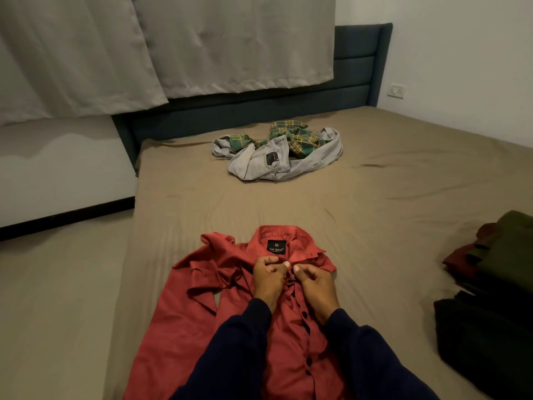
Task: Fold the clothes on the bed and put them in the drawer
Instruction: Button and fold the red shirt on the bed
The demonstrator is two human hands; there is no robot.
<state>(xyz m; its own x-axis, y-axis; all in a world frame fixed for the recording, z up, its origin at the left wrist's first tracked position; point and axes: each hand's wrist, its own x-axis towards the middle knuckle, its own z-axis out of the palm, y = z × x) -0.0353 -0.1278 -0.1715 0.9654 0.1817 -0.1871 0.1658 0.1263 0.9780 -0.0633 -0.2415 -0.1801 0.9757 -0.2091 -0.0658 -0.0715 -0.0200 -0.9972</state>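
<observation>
Head view: both hands work at the throat of a red shirt (277,336) laid front-up on the near part of the bed (375,203), collar pointing away. The left hand (268,277) and the right hand (313,284) meet just below the collar, each with fingers pressed together and pinching an edge of the placket, apparently at the top button. The likely slip here is the thin, soft cloth dragging under the pull, so the body skews and the left sleeve, already rumpled and creased, bunches further before any fold is made; a button missed or only half through would let the front gape when the shirt is lifted. The shirt is smooth woven fabric with dark round buttons and a black neck label. Farther up the taut, matte sheet lies a crumpled heap: stiff pale grey jeans (268,163) tangled with a green plaid garment (297,137). Folded dark clothes (496,278) are stacked at the right edge. No drawer is in view.
</observation>
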